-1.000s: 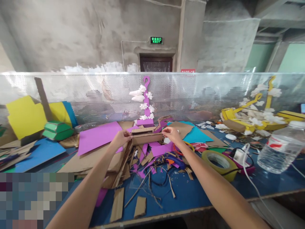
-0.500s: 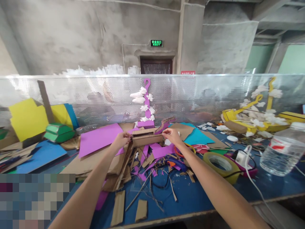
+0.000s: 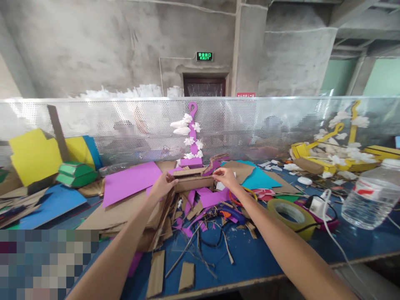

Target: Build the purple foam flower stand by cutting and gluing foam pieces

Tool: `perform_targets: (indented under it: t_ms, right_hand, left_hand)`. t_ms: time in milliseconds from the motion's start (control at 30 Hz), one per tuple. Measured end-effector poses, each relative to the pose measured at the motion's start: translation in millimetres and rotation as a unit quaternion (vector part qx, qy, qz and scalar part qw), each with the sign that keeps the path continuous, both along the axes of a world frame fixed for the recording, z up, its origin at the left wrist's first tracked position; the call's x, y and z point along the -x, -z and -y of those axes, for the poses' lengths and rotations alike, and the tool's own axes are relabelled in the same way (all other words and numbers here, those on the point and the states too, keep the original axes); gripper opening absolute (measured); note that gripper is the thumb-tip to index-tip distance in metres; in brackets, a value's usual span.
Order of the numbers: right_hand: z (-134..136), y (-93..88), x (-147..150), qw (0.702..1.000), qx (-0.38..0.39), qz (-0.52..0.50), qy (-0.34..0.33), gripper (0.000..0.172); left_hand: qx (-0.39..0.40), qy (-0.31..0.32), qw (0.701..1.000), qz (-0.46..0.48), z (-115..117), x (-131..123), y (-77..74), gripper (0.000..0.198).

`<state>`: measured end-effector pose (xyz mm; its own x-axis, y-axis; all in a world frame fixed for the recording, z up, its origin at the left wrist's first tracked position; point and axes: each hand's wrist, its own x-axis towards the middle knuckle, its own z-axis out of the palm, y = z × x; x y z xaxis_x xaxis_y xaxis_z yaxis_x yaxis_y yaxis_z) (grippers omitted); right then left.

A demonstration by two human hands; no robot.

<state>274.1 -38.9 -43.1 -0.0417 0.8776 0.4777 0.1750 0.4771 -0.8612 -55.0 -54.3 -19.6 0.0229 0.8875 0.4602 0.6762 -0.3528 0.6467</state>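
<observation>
Between my hands is a long brown cardboard box (image 3: 193, 183) with an open top, held level above the scraps. My left hand (image 3: 163, 183) pinches its left end, and my right hand (image 3: 225, 178) grips the right end with thumb and fingers. Just behind the box lies a curved purple piece with a cardboard edge (image 3: 215, 163). A purple hook-topped stand with white flowers (image 3: 193, 135) rises further back. Below the box are purple and cardboard scraps (image 3: 204, 200) and a blue glue gun (image 3: 233, 213).
A purple sheet (image 3: 131, 183) lies left on stacked cardboard. Right of my arm are a tape roll (image 3: 292, 214), a white charger with cable (image 3: 318, 205) and a water bottle (image 3: 370, 198). A perforated metal screen (image 3: 146, 125) runs along the back. Yellow pieces (image 3: 331, 156) lie back right.
My left hand has shifted slightly on the box's left end, its thumb now further over the front. The right hand stays at the right end, and the box has hardly moved.
</observation>
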Motion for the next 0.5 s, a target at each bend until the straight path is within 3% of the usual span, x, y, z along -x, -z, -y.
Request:
perform_targets:
  t_ms: [333, 500]
  right_hand:
    - [-2.4, 6.9, -2.0, 1.0, 0.014, -0.014, -0.005, 0.028]
    - [-2.9, 6.8, -1.1, 1.0, 0.023, -0.015, 0.006, 0.028]
  left_hand:
    - [0.035, 0.039, 0.995, 0.085, 0.7, 5.4, -6.4, 0.02]
    - [0.011, 0.004, 0.999, 0.037, 6.4, 1.9, -9.9, 0.025]
